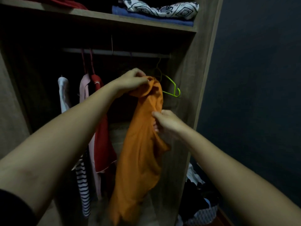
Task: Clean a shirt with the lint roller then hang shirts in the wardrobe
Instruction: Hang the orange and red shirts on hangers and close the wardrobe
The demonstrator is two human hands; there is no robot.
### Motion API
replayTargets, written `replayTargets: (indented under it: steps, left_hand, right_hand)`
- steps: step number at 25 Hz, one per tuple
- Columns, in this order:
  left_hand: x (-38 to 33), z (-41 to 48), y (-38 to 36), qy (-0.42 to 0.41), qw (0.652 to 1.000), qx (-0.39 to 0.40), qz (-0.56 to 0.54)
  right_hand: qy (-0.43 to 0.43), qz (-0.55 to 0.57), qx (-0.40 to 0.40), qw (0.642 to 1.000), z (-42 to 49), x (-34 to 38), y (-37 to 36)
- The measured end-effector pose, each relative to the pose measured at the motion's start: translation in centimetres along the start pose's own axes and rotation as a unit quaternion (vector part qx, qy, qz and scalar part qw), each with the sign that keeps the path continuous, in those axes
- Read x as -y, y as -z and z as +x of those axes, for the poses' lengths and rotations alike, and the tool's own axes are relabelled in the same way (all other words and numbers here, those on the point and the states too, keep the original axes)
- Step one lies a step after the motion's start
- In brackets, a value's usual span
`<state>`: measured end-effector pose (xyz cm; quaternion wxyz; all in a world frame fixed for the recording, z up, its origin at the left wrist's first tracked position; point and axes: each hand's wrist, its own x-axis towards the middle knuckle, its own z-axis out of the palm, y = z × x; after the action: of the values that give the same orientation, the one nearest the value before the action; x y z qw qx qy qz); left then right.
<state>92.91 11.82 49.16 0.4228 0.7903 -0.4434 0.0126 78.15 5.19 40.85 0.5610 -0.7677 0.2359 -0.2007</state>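
An orange shirt (140, 152) hangs bunched in front of the open wardrobe (192, 88). My left hand (132, 80) grips its top, close to a lime green hanger (172, 88) that hangs from the rail (117, 53) at the right end. My right hand (164, 121) pinches the shirt's fabric lower down on its right side. The hanger's left half is hidden behind the shirt. No lint roller is in view.
On the rail's left hang a white garment (63, 93), a pink one (84, 87), a red one (104, 141) and a striped one (83, 188). Folded clothes (156, 12) lie on the upper shelf. A heap of clothes (200, 203) sits on the floor at right by the dark wall.
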Motion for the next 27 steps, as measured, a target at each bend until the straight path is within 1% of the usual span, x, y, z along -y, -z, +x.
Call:
replayTargets:
  steps: [1, 2, 3, 4, 5, 6, 7, 8, 9, 11, 12, 13, 15, 16, 17, 19, 20, 21, 22, 23, 24, 25, 26, 27]
  left_hand:
    - [0.9, -0.1, 0.0, -0.001, 0.997, -0.028, 0.077]
    - [1.6, -0.5, -0.1, -0.004, 0.990, -0.100, 0.099]
    - [2.1, -1.5, -0.2, -0.007, 0.980, -0.190, 0.063]
    - [2.6, -2.9, -0.8, -0.018, 0.960, -0.279, -0.018]
    - [3.2, -4.8, -1.7, -0.027, 0.938, -0.331, -0.098]
    - [3.9, -7.2, -3.1, -0.040, 0.926, -0.343, -0.155]
    - [4.7, -9.8, -4.7, -0.048, 0.929, -0.318, -0.186]
    - [5.4, -12.0, -6.3, -0.056, 0.940, -0.274, -0.194]
    - [6.1, -13.6, -7.9, -0.041, 0.952, -0.231, -0.198]
    - [7.2, -14.7, -10.1, 0.021, 0.964, -0.160, -0.210]
    - [7.6, -14.4, -10.6, 0.047, 0.959, -0.147, -0.238]
    - [7.8, -14.0, -10.6, 0.050, 0.951, -0.159, -0.261]
    - [7.7, -13.2, -9.1, 0.008, 0.939, -0.211, -0.272]
    - [7.3, -12.7, -7.8, -0.030, 0.934, -0.225, -0.275]
    - [6.9, -12.0, -6.4, -0.063, 0.934, -0.220, -0.274]
    - [4.9, -10.0, -3.7, -0.086, 0.955, -0.162, -0.235]
    - [4.0, -8.7, -2.6, -0.083, 0.971, -0.124, -0.188]
    - [3.1, -7.5, -1.8, -0.076, 0.985, -0.084, -0.128]
    - [2.2, -6.5, -1.2, -0.075, 0.994, -0.045, -0.063]
    - [1.6, -5.9, -1.1, -0.077, 0.997, -0.009, -0.005]
    - [1.0, -5.5, -1.1, -0.077, 0.996, 0.018, 0.034]
    - [0.7, -5.3, -1.3, -0.073, 0.996, 0.030, 0.051]
    - [0.4, -5.2, -1.3, -0.067, 0.996, 0.026, 0.054]
    - [0.4, -5.1, -1.3, -0.060, 0.997, 0.016, 0.048]
  right_hand:
    - [-0.025, 0.081, 0.010, 0.996, 0.2, 1.1, -0.2]
    - [-0.042, 0.141, 0.018, 0.989, 0.6, 1.9, -0.4]
    - [-0.051, 0.185, 0.026, 0.981, 0.9, 2.6, -0.6]
    - [-0.053, 0.215, 0.029, 0.975, 1.2, 3.1, -0.9]
    - [-0.053, 0.234, 0.024, 0.970, 1.4, 3.4, -1.1]
    - [-0.050, 0.244, 0.019, 0.968, 1.6, 3.4, -1.2]
    - [-0.046, 0.248, 0.012, 0.968, 1.9, 3.5, -1.4]
    - [-0.046, 0.251, 0.006, 0.967, 2.0, 3.7, -1.7]
    - [-0.044, 0.252, 0.001, 0.967, 2.1, 4.0, -1.9]
    - [-0.028, 0.255, -0.005, 0.967, 2.2, 4.8, -2.3]
    - [-0.014, 0.258, -0.010, 0.966, 2.2, 5.2, -2.4]
    - [0.004, 0.255, -0.022, 0.967, 2.1, 5.3, -2.2]
    - [0.042, 0.249, -0.059, 0.966, 2.1, 5.2, -1.3]
    - [0.057, 0.247, -0.087, 0.963, 2.0, 4.8, -0.6]
    - [0.065, 0.237, -0.120, 0.962, 1.9, 4.2, 0.0]
    - [0.070, 0.178, -0.193, 0.962, 1.5, 2.5, 0.5]
    - [0.077, 0.145, -0.220, 0.962, 1.3, 1.7, 0.5]
    - [0.088, 0.124, -0.220, 0.964, 1.2, 0.9, 0.3]
    - [0.108, 0.113, -0.187, 0.970, 1.1, 0.4, 0.0]
    - [0.129, 0.092, -0.130, 0.979, 0.8, -0.1, -0.4]
    - [0.141, 0.059, -0.064, 0.986, 0.6, -0.3, -0.8]
    - [0.145, 0.020, -0.008, 0.989, 0.4, -0.6, -1.0]
    - [0.146, -0.018, 0.022, 0.989, 0.2, -0.8, -1.2]
    - [0.149, -0.059, 0.014, 0.987, 0.2, -1.1, -1.2]
